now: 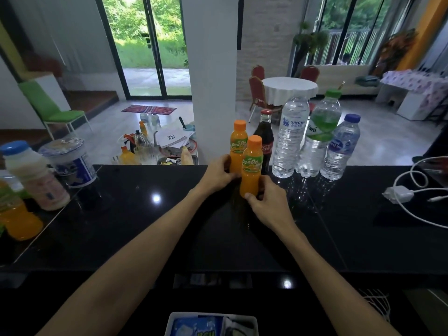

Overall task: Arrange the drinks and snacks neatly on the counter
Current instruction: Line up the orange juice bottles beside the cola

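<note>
Counter: black counter (150, 214) fills my view, a dining room beyond it.
Left hand: my left hand (219, 172) curls round the rear orange juice bottle (238, 144), low on its body.
Right hand: my right hand (265, 202) grips the front orange juice bottle (252, 166) near its base.
Position: both upright mid-counter, just left of the cola bottle (265, 134) and the water bottles (291, 137).

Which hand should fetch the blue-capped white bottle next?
Probably left. The blue-capped white bottle stands at far left; the left hand, gripping the rear orange bottle, is nearer. The right hand, holding the front orange bottle, would cross over.
</note>
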